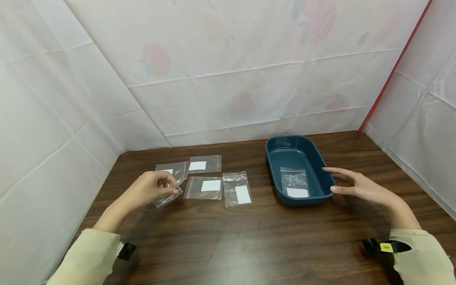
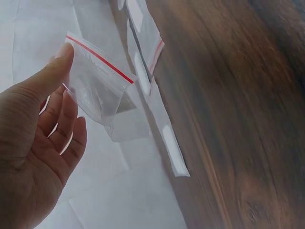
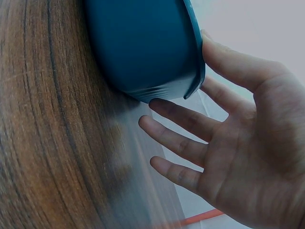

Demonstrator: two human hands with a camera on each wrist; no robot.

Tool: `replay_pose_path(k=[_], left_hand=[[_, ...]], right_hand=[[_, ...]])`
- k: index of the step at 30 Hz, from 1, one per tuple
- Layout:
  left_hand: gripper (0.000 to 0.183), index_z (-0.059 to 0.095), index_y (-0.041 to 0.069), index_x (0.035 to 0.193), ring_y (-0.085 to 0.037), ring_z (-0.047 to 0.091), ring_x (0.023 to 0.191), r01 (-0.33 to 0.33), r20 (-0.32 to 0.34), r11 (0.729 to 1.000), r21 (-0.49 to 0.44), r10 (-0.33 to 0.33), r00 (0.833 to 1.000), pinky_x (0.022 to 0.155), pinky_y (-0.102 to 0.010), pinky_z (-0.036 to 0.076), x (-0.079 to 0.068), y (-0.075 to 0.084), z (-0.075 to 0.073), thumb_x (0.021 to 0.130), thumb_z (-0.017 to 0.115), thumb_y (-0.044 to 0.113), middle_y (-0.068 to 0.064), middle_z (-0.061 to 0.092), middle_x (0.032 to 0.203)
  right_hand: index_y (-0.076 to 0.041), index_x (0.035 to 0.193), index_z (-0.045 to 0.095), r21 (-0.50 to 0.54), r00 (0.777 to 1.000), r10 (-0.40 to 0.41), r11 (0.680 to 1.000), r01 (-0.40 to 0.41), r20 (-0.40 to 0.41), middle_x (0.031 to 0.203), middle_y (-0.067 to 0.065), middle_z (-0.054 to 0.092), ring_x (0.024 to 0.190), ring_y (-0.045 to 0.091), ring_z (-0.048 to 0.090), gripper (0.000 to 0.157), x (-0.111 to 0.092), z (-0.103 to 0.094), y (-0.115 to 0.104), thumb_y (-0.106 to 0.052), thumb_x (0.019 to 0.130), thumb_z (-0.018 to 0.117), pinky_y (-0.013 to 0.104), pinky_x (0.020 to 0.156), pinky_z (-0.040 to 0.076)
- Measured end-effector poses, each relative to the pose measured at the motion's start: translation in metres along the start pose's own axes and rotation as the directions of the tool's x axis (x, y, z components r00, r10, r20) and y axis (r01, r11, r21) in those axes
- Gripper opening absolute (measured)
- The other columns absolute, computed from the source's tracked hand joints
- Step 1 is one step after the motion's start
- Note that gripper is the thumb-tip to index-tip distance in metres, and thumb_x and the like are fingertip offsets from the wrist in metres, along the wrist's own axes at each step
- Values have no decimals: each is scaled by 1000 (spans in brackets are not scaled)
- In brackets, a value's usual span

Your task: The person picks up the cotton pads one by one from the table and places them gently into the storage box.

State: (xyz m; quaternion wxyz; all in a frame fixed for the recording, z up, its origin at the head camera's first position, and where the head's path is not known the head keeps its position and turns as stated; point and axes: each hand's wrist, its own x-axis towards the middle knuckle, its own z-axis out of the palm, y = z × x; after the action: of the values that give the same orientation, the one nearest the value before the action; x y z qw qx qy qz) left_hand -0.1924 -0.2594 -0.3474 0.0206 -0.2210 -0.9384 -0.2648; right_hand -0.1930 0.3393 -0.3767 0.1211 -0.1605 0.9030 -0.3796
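Observation:
Between thumb and finger, my left hand (image 1: 149, 186) pinches a small clear zip bag (image 2: 97, 78) by its upper corner. In the left wrist view it has a red zip line and hangs with a pale piece toward its bottom. The head view shows it above the table's left part, over other bags. My right hand (image 1: 361, 187) is at the right side of a dark blue rectangular bin (image 1: 303, 202), thumb and forefinger at its rim, the other fingers spread in the right wrist view. Inside the bin lies one zip bag (image 1: 295, 180) with a white piece.
Several flat zip bags with white pieces lie left of the bin: one at the back (image 1: 210, 163), one in the middle (image 1: 194, 188), one nearest the bin (image 1: 230, 192), another partly behind the left hand. A white patterned sheet (image 1: 228, 87) encloses the wooden table (image 1: 249, 237).

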Motion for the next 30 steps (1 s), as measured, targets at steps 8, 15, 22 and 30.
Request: replay_pose_path(k=[8,15,22,30], left_hand=[[14,70,21,83,-10,57,73,4,-10,1000,1,-4,1000,65,-27,46,6,6,1,81,83,17,13,64,77],[13,70,22,84,-11,57,75,-3,-20,1000,-18,3,1000,66,-28,47,11,12,2,83,82,19,13,65,78],[11,71,23,84,-10,58,76,-25,-28,999,-31,24,999,71,-31,48,17,17,4,83,82,21,14,66,81],[11,71,23,83,-11,59,77,-28,-34,998,-64,26,999,70,-30,48,24,25,7,84,81,19,14,68,83]], right_hand=[[-12,153,37,-11,1000,-2,1000,2,3,155,27,29,134,55,33,64,2,-1,0,-29,98,64,74,93,35],[-12,153,37,-10,1000,5,1000,-5,6,155,27,29,134,55,32,64,2,-2,0,-30,98,64,75,93,34],[-13,153,37,-18,1000,8,1000,-8,5,155,27,29,134,54,33,64,2,-1,0,-30,98,64,74,93,35],[-13,153,37,-18,1000,13,1000,-13,2,155,27,29,134,55,33,64,1,-1,0,-30,98,65,74,92,35]])
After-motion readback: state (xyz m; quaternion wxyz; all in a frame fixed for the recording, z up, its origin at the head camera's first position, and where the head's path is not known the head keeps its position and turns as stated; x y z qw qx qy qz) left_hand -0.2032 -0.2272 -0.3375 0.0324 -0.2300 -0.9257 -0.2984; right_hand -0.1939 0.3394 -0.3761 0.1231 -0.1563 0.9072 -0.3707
